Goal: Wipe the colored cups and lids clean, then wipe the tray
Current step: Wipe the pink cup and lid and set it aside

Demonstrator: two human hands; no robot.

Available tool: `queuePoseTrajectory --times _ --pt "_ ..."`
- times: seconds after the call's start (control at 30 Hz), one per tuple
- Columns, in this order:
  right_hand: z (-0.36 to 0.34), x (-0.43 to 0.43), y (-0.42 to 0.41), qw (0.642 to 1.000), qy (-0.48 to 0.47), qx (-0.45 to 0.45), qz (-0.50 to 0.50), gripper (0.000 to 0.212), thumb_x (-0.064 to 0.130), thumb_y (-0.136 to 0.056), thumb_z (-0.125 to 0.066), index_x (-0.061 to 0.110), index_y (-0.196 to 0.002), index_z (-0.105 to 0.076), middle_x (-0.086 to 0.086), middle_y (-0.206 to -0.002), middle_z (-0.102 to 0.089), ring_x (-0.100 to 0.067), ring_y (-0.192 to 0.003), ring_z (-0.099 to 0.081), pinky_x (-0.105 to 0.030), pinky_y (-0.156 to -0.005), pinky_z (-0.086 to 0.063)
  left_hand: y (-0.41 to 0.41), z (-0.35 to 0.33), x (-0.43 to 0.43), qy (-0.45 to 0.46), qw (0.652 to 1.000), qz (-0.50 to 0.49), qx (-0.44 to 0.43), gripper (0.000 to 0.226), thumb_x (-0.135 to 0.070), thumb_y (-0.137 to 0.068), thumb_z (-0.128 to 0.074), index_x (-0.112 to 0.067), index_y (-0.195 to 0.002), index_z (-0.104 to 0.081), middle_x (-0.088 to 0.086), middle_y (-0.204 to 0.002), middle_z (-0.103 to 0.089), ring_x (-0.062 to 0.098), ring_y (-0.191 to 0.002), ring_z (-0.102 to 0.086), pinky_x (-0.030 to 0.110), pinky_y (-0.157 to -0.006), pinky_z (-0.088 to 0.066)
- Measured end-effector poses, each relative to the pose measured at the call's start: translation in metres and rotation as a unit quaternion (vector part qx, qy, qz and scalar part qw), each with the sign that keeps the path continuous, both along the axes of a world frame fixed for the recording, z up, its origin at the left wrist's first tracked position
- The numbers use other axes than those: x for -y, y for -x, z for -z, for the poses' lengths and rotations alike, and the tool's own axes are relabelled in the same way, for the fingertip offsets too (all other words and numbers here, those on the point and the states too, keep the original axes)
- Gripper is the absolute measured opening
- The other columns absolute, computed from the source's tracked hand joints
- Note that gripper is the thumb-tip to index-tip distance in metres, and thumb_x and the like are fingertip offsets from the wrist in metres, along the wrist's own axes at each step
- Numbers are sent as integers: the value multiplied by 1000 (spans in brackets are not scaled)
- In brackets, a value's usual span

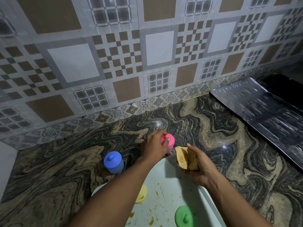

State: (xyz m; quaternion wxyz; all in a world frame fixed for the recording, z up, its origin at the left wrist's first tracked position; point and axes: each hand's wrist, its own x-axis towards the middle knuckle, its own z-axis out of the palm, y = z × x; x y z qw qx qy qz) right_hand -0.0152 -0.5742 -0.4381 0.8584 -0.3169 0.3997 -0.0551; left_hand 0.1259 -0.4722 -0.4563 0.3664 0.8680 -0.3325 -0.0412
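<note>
My left hand (155,145) grips the pink lidded cup (170,143), fingers curled over its lid, on the marbled counter just beyond the tray. My right hand (198,166) holds a folded tan cloth (185,158) right of the pink cup, above the tray's far edge. A blue lidded cup (113,162) stands on the counter to the left. The pale tray (167,194) lies near me, spattered with yellowish bits. On it sit a green lidded cup (184,216) and a yellow cup (142,194), the latter partly hidden by my left forearm.
A patterned tiled wall (131,54) rises behind the counter (205,120). A dark shiny sheet or stove cover (265,108) lies at the right rear. A pale surface (6,164) borders the counter at the far left.
</note>
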Motion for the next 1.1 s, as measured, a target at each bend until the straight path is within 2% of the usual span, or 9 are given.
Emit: queuePoseTrajectory --times 0.3,0.5,0.57,0.73,0.9,1.0,1.1 --pt "4 -3 -1 1000 -20 12 -3 27 28 -97 -55 7 -89 -69 -12 -76 -73 -22 -57 -69 -28 -49 -56 4 -5 1 -12 999 31 16 15 -36 -88 -63 -27 -100 -65 -2 -110 -65 25 -95 -61 40 -78 -54" --pt "9 -2 3 1000 -27 7 -3 30 29 -97 -54 3 -101 -69 -17 -94 -70 -27 -73 -69 -34 -56 -60 4 -8 3 -12 1000 16 -1 16 -34 -90 -64 -25 -102 -67 -1 -110 -64 25 -96 -61 41 -81 -54" --pt "11 -2 4 1000 -30 3 1 29 28 -97 -55 3 -99 -70 -17 -93 -70 -27 -72 -70 -35 -57 -60 5 -10 4 -23 1000 11 1 16 -35 -91 -64 -26 -104 -66 -1 -113 -63 24 -97 -60 37 -81 -52" --pt "13 -3 2 999 -36 -3 4 27 27 -97 -55 4 -97 -68 -16 -87 -71 -25 -64 -70 -34 -57 -60 8 -17 8 -42 999 4 8 15 -36 -93 -63 -26 -104 -65 -2 -116 -62 22 -98 -59 28 -73 -38" --pt "16 -3 2 1000 -30 -5 -2 28 28 -98 -54 4 -102 -68 -16 -87 -72 -26 -63 -71 -33 -53 -59 6 -16 7 -46 999 12 10 13 -33 -93 -62 -24 -102 -64 0 -113 -61 25 -97 -59 32 -75 -46" --pt "17 -3 2 999 -38 -4 2 26 27 -98 -55 4 -98 -68 -16 -82 -72 -26 -62 -71 -34 -53 -59 5 -16 5 -54 998 20 12 13 -32 -93 -62 -24 -103 -64 0 -114 -60 25 -98 -59 32 -75 -45" --pt "16 -4 3 999 -45 -3 4 26 26 -99 -54 4 -96 -67 -15 -79 -71 -25 -58 -70 -34 -50 -58 4 -17 7 -82 996 21 11 11 -33 -94 -61 -26 -102 -60 1 -113 -60 26 -98 -58 39 -80 -50"
